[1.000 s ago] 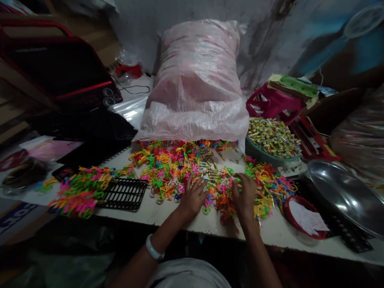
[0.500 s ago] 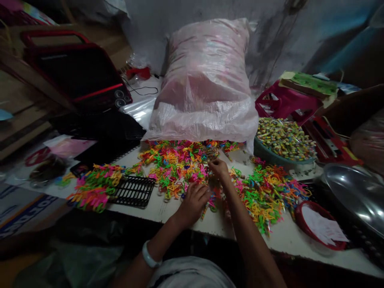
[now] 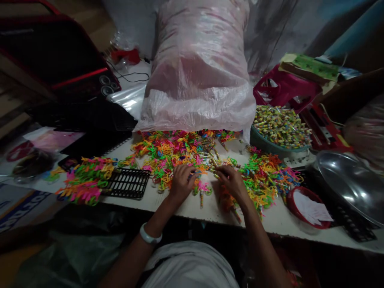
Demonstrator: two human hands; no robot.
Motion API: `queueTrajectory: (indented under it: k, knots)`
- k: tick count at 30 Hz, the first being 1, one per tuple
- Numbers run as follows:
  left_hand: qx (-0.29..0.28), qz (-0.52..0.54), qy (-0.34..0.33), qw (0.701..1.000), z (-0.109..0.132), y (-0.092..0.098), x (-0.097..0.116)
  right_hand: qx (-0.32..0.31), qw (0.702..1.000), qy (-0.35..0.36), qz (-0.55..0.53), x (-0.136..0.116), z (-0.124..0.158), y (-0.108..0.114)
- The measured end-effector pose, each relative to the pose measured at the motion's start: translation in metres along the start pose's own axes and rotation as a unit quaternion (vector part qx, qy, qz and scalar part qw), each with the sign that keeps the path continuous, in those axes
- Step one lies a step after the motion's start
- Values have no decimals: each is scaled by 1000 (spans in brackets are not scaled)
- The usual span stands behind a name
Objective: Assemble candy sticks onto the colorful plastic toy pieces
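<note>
My left hand [image 3: 181, 183] is closed at the front of a heap of small bright plastic pieces [image 3: 168, 154], its fingertips pinching a small orange and blue plastic piece [image 3: 200, 172]. To its right, my right hand [image 3: 233, 182] pinches the end of a thin patterned tube [image 3: 214, 171], which points toward the left hand. A short tube with a pink top [image 3: 201, 198] lies on the white table between my wrists. Beside my right forearm sits a second heap of plastic pieces [image 3: 264, 184], mostly green, yellow and orange.
A large pinkish-white plastic sack [image 3: 198, 80] stands behind the heap. Right of it, a green basin [image 3: 264, 146] is full of patterned tubes. Nearer are a red bowl [image 3: 289, 202] with paper and a metal lid [image 3: 348, 184]. Leftward lie a black slotted tray [image 3: 129, 184] and a red-black speaker [image 3: 54, 56].
My right hand has drawn back toward me and right and now holds a tube. The left hand has shifted slightly left, and the whole view has tilted down.
</note>
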State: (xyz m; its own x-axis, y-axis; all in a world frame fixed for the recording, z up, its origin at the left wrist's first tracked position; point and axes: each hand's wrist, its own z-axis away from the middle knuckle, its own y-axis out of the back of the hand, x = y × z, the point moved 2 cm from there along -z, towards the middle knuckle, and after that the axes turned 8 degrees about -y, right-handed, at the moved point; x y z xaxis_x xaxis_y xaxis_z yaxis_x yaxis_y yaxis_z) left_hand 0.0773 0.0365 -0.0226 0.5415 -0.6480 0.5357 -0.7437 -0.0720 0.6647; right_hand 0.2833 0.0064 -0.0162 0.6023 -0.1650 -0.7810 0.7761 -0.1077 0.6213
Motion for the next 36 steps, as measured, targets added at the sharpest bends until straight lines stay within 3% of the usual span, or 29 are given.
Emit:
queueTrajectory:
  k: [2, 5, 8, 10, 13, 16, 17, 19, 21, 23, 26, 31, 33, 36]
  knots:
    - [30, 13, 32, 999, 3, 8, -7, -37, 993, 23, 109, -7, 26, -12]
    - [57, 51, 88, 993, 11, 9, -16, -7, 971, 52, 234, -14, 51, -37]
    - [80, 88, 152, 981, 19, 6, -23, -2, 975, 65, 211, -15, 54, -53]
    - [92, 93, 178, 975, 23, 6, -28, -27, 987, 63, 147, -14, 51, -51]
    - [101, 63, 189, 975, 24, 12, -30, -36, 998, 36, 42, -9, 49, -21]
    - [96, 7, 137, 986, 23, 18, -24, 59, 998, -3, 13, 3, 51, 32]
    - [88, -11, 111, 990, 22, 18, -20, 117, 992, -12, 44, 8, 50, 51]
    - [55, -38, 58, 996, 20, 12, -11, 250, 951, -35, 179, 15, 47, 81]
    - [-6, -64, 7, 998, 17, 0, -1, 307, 910, -37, 276, 18, 35, 91]
    - [-73, -91, -33, 993, 14, -12, 7, 256, 918, -16, 304, 13, 16, 78]
    - [-134, -125, -49, 982, 12, -24, 12, 86, 935, -28, 342, -2, -19, 32]
    - [-140, -169, -36, 975, 15, -22, 1, 36, 940, -18, 338, -36, -51, -38]
    - [-138, -179, -31, 974, 17, -20, -4, 17, 945, 4, 327, -42, -53, -46]
    - [-141, -188, -20, 972, 19, -21, -11, 20, 946, 6, 323, -33, -55, -27]
